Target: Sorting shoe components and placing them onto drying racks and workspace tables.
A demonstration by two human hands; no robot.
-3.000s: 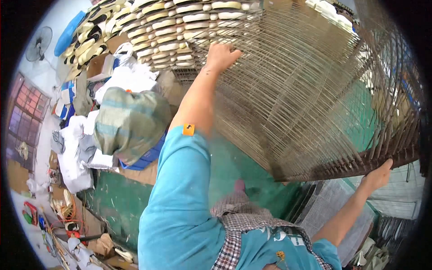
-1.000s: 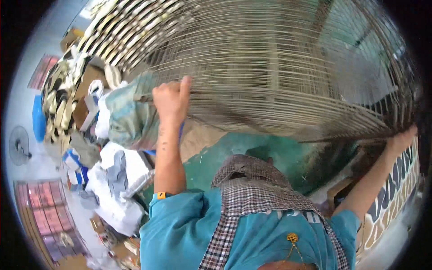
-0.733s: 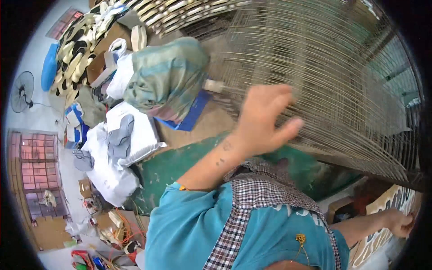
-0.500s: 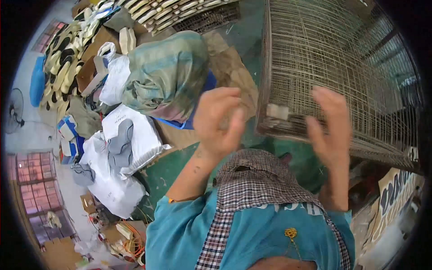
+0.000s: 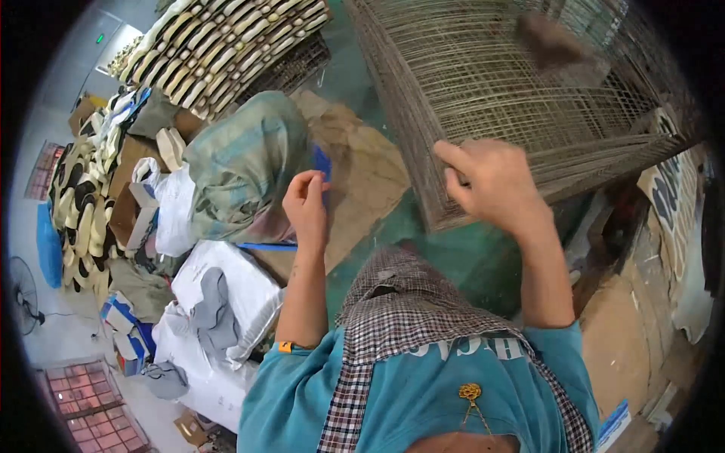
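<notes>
A stack of rusty wire mesh racks fills the upper right. My right hand is closed at its near left corner, with index finger and thumb on the edge; the other fingers curl out of sight. My left hand is raised in front of a green-and-blue woven sack. Its fingers are bent and pressed together, and nothing shows between them. A dark brown, blurred object appears above the far part of the mesh; its kind cannot be made out.
White bags with grey cut pieces on top lie at left. Behind are heaps of insole-shaped pieces and a rack of rows of similar pieces. Brown sheeting covers part of the green floor.
My right hand has moved inward onto the corner of the mesh stack. My left hand has moved left, its fingers drawn together. The view has turned, and a brown blurred object now shows over the mesh.
</notes>
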